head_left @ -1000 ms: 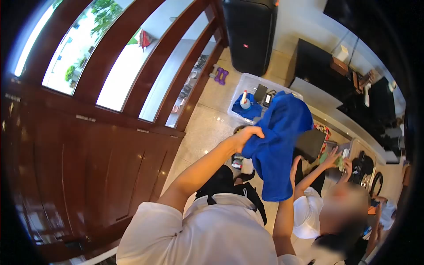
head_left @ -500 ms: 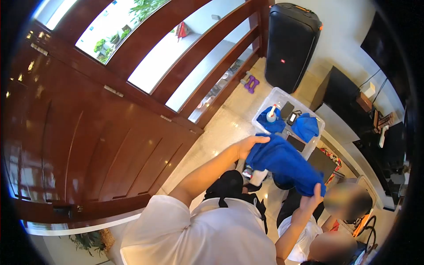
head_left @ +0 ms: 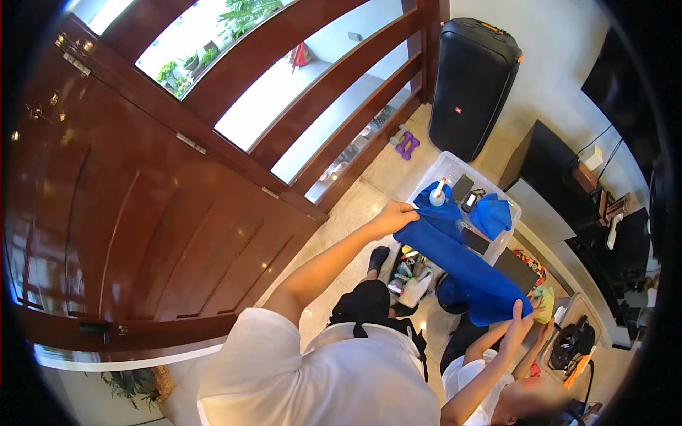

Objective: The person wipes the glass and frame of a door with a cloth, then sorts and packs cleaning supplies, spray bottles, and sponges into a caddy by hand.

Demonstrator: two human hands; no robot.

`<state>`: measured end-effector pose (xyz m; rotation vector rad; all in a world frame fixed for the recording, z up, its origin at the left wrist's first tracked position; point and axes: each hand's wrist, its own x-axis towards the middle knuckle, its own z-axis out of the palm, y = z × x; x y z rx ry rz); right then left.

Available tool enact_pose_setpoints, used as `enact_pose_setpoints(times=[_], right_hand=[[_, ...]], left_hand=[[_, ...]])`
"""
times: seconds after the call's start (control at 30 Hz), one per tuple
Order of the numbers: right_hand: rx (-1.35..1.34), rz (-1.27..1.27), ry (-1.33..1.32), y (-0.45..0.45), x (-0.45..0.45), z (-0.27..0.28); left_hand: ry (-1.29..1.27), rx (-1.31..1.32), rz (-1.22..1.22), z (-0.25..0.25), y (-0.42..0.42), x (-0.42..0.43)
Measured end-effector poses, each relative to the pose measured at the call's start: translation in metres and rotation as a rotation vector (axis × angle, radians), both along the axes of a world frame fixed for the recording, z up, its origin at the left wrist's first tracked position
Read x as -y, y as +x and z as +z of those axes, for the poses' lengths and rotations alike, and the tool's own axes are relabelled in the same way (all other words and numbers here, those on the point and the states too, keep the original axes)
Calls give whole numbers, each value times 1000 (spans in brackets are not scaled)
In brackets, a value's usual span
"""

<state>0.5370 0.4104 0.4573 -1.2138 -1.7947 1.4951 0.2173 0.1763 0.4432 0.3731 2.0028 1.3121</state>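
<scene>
A blue cloth (head_left: pixel 462 264) is stretched between my two hands above the floor. My left hand (head_left: pixel 395 217) pinches its upper-left corner, close to a clear plastic bin (head_left: pixel 513 213). At the lower-right end, my right hand (head_left: pixel 518 321) grips the cloth with the thumb on top. Inside the bin are more blue cloths (head_left: pixel 491 216), a white bottle (head_left: pixel 437 196) with a red-and-white top, and dark flat items. Partly under the stretched cloth is a container of small bottles (head_left: pixel 406 270) and a whitish cloth (head_left: pixel 416 286).
Close to my right arm sits another person (head_left: pixel 476 376), hands around a yellow-green cloth (head_left: pixel 544 304). A tray (head_left: pixel 590 312) holds black items beside them. A large black speaker (head_left: pixel 474 85) and purple dumbbell (head_left: pixel 408 145) stand beyond the bin. A brown wooden door (head_left: pixel 106 213) is at left.
The blue cloth has been pulled straighter and tauter, with my right hand slightly lower and further right. The bottle container shows more. The other person's hands and yellow-green cloth have come into view.
</scene>
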Motion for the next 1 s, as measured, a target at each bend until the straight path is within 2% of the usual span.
enact_pose_setpoints(times=[0.03, 0.1, 0.17, 0.23, 0.27, 0.3, 0.37, 0.43, 0.5, 0.53, 0.57, 0.63, 0.67, 0.77, 0.83, 0.87, 0.9, 0.97, 1.0], right_hand=[[-3, -6, -2, 2, -2, 0], [-63, -31, -68, 1, 0, 18], [-55, -74, -19, 4, -16, -9], [-130, -67, 56, 6, -28, -35], [0, -39, -63, 4, -21, -9], [3, -49, -66, -1, -14, -5], [-233, -172, -36, -4, -8, -1], [-166, -205, -22, 9, -23, -20], [-19, -225, -175, 14, -25, -20], [-47, -263, -87, 12, -21, -17], [-45, -255, -88, 13, -22, -20], [-109, -239, 112, 15, -30, -30], [0, -221, 213, 11, -26, -15], [-6, -260, 153, 11, -38, -13], [-69, -266, 95, 17, -51, -23], [-88, -338, 59, 16, -52, -23], [-108, -409, 21, 13, -52, -21], [-18, -320, 7, 9, -49, -3], [-30, -223, 248, -4, -40, 12]], left_hand=[[-2, -3, -6, -5, -2, 0], [115, -31, 153, 1, 5, -3], [58, -34, 115, -19, 0, 2], [-99, 108, 158, -21, -3, 2], [-26, 166, 190, -24, -4, 1], [-30, 170, 180, -19, -1, -1], [249, 392, 158, -8, 8, -1], [183, 423, 64, -5, 8, 2], [206, 96, -147, -31, -2, 5], [151, -77, -166, -53, -10, 6], [149, -77, -158, -40, -10, 7], [-168, -452, -279, 5, -7, 5], [-170, -450, -271, 10, -8, 5], [-203, -305, -233, 4, -9, 1], [319, 217, -5, -20, -12, -2], [379, 311, 48, -10, -8, -2], [380, 309, 52, -8, -7, -3], [515, 416, 246, -5, -4, -2], [374, 289, 212, -3, -7, 1]])
